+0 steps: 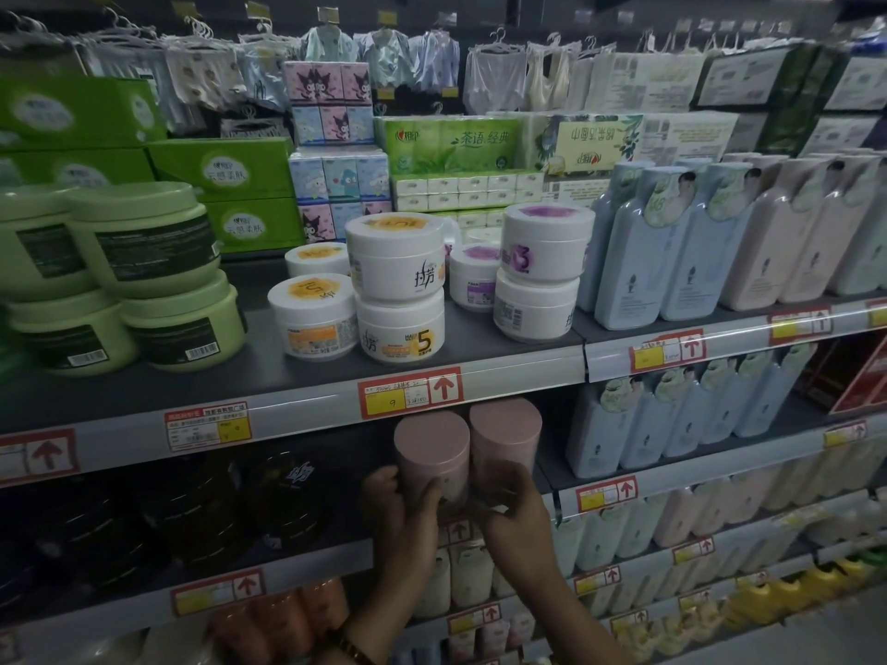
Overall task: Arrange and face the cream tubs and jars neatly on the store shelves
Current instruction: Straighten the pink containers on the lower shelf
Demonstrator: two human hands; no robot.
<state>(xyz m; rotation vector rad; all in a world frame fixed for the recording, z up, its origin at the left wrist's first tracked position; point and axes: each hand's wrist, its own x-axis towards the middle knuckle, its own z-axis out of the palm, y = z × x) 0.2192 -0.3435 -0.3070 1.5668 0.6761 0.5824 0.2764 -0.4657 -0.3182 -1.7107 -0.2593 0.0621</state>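
Observation:
Two tall pink jars stand side by side on the second shelf, just under the price rail. My left hand (401,503) grips the left pink jar (432,448) low on its side. My right hand (516,501) grips the base of the right pink jar (505,436). On the shelf above stand white cream tubs with orange labels (401,290), white tubs with purple labels (540,276) and stacked pale green tubs (144,276). Dark tubs (283,501) fill the second shelf to the left of the pink jars.
Pale blue and pink bottles (681,252) crowd the shelves at the right. Tissue packs and green boxes (451,151) sit behind the tubs. Red-and-yellow price tags (410,391) run along the shelf rails. Lower shelves hold more bottles.

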